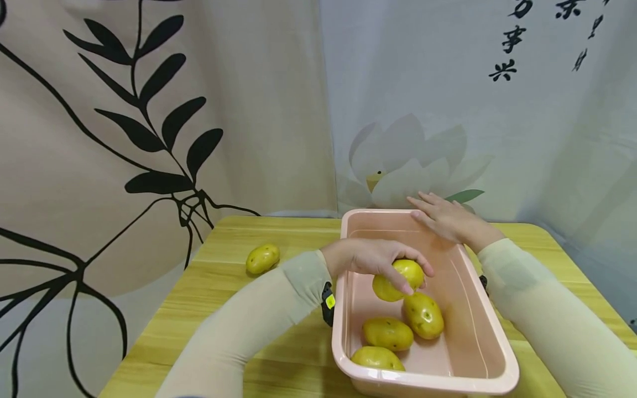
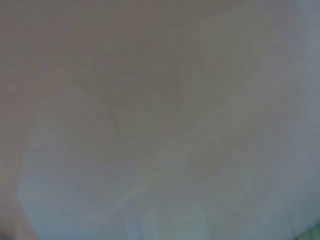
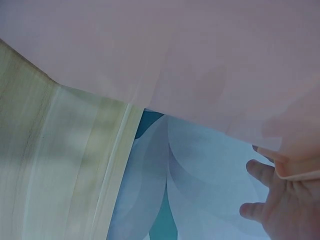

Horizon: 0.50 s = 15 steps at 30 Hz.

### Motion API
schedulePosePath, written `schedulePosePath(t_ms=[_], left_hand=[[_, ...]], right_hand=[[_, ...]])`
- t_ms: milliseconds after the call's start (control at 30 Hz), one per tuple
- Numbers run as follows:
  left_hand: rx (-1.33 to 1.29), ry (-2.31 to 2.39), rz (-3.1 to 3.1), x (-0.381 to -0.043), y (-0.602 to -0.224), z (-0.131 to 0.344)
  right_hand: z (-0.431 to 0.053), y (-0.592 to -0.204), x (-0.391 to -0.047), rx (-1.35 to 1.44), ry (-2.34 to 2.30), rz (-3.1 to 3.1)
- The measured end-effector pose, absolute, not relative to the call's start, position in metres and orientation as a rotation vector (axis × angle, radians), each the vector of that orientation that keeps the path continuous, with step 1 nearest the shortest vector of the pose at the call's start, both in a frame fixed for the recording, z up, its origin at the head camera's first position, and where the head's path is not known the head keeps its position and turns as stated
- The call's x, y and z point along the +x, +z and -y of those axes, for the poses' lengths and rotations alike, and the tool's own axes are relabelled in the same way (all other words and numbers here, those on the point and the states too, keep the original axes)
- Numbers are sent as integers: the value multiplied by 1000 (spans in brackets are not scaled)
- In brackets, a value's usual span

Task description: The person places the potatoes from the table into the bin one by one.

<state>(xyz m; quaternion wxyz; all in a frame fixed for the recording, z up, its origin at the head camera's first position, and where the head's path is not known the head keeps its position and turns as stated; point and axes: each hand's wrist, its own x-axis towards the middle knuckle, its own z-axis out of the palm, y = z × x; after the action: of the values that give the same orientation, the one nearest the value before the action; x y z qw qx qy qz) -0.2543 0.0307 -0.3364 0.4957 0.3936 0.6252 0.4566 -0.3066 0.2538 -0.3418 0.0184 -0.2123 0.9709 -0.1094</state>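
A pink plastic basin (image 1: 473, 309) stands on the table. My left hand (image 1: 365, 257) reaches over its left wall and grips a yellow potato (image 1: 398, 281) between thumb and fingers, inside the basin. Just below that one is another potato (image 1: 423, 315). Two more, a middle potato (image 1: 387, 333) and a front potato (image 1: 377, 358), lie on the basin floor to the near left. At the far right corner, my right hand (image 1: 445, 218) rests on the rim with fingers extended; the right wrist view shows its fingers (image 3: 260, 172) outside the rim. The left wrist view is blurred.
One potato (image 1: 262, 259) lies on the wooden table (image 1: 278, 354), left of the basin. Behind the table hangs a printed cloth (image 1: 269, 110) with black leaves and a pale flower. A dark wrist device (image 1: 328, 304) sits at the basin's left wall.
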Motion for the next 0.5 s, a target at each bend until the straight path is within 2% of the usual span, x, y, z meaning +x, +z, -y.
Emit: schedulePosePath(t_ms=[500], left_hand=[[1022, 999, -1571, -254, -337, -33]], right_hand=[[-254, -341, -308, -657, -337, -3008]])
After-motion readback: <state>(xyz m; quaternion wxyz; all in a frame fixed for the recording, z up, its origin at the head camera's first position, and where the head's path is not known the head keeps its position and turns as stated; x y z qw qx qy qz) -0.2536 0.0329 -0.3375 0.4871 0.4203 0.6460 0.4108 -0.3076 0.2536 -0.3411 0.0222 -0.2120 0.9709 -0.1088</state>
